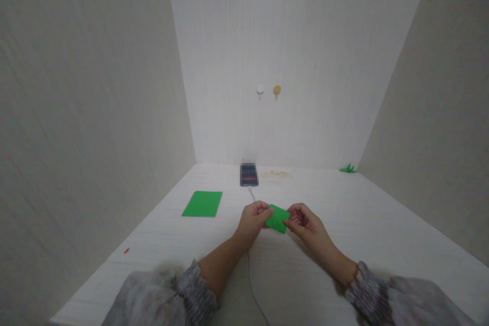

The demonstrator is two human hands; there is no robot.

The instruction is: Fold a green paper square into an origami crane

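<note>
Between my two hands, above the white table, is a small folded piece of green paper [278,218]. My left hand [254,221] pinches its left edge, the thumb lying on top. On the opposite side, my right hand [305,221] grips the right edge between thumb and fingers. Some of the fingers behind the paper are hidden. A flat green paper square [203,204] lies on the table to the left of my hands.
A phone-like device [249,174], its screen blurred, lies near the back wall, with a white cable [251,280] running toward me under my left arm. A green folded paper figure [348,168] sits in the back right corner. Two hooks [277,90] hang on the wall. A small orange-red item [127,250] lies at left.
</note>
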